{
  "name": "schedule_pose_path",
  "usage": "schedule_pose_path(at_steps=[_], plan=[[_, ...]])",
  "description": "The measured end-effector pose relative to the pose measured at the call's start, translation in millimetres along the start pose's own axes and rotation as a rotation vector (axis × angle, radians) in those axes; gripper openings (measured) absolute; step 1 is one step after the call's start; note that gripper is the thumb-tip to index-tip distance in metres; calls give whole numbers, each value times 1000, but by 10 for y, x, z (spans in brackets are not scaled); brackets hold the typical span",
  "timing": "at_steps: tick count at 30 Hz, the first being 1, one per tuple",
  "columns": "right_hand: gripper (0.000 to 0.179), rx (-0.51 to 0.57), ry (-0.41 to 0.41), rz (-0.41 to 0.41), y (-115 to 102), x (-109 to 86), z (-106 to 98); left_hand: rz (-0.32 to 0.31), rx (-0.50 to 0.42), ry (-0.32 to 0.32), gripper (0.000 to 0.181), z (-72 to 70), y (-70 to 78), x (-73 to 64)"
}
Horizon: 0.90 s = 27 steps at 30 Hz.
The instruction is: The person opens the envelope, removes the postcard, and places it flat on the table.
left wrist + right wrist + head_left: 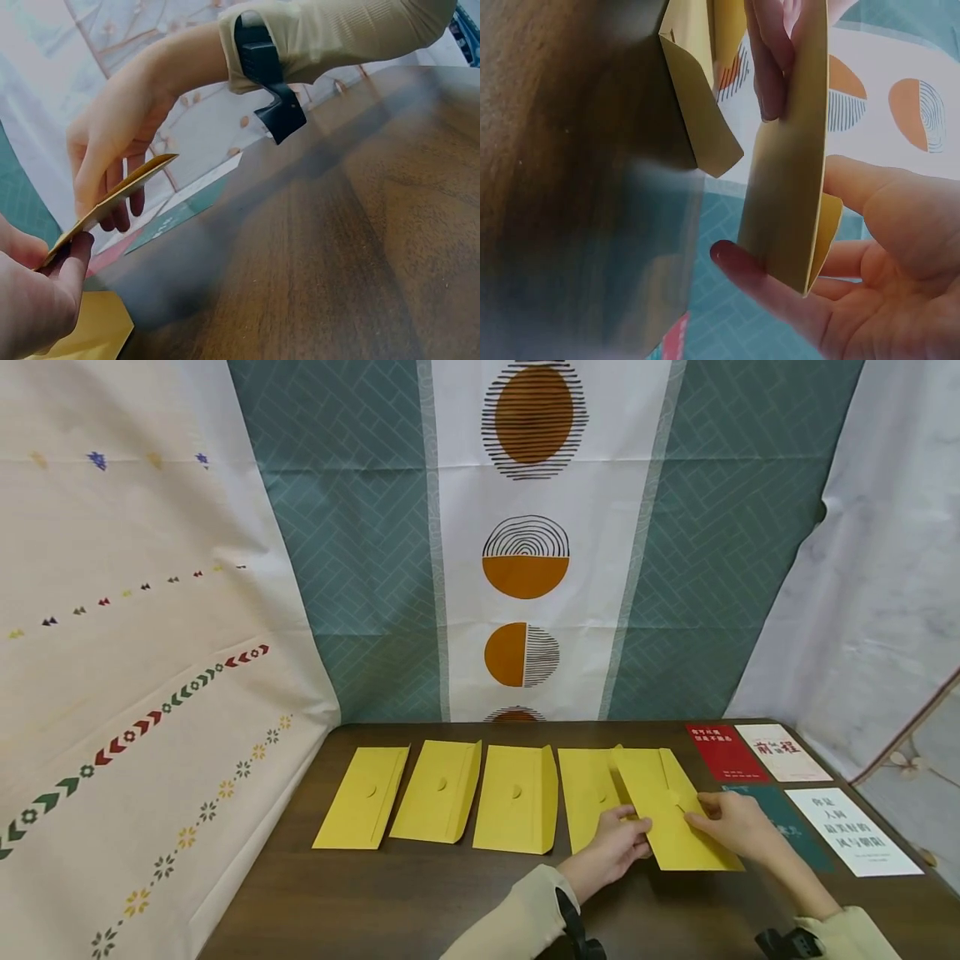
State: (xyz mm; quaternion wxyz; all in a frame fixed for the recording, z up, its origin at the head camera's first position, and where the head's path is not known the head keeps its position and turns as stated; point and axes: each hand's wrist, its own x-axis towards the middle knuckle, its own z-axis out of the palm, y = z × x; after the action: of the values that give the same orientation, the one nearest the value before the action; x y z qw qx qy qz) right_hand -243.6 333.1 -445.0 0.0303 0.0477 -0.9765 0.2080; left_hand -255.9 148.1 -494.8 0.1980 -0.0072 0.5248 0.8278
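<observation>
A yellow paper envelope (688, 845) is tilted and raised over the table between both hands. My left hand (611, 853) pinches its left edge, thumb on the front and fingers beneath. The right hand (738, 827) holds the right side, fingertips at the small closure on the flap side. In the right wrist view the right hand (907, 244) has a finger behind the envelope (787, 199) and its thumb on the side where the flap stands partly lifted. Close to the left hand lies another yellow envelope (585, 777), partly covered by the held one.
Three more yellow envelopes (513, 802) lie in a row to the left on the dark wooden table (390, 902). At the right are a red card (723, 756), two white cards (855, 831) and a teal card (798, 831), partly hidden by the right hand. Patterned cloth (360, 568) hangs behind.
</observation>
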Motion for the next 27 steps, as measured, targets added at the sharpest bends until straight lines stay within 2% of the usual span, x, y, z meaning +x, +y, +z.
schedule_pose_path(at_steps=[10, 15, 19, 27], plan=[[53, -12, 12, 12, -42, 14, 24, 1, 2, -20, 34, -66, 37, 17], [55, -10, 24, 8, -59, 13, 18, -10, -13, -18, 45, -86, 79, 22], [55, -6, 40, -14, -80, 6, -3, -24, -7, -19, 49, -110, 101, 29], [48, 29, 106, -64, -102, -21, -12, -16, -10, -42, 45, -167, 103, 49]])
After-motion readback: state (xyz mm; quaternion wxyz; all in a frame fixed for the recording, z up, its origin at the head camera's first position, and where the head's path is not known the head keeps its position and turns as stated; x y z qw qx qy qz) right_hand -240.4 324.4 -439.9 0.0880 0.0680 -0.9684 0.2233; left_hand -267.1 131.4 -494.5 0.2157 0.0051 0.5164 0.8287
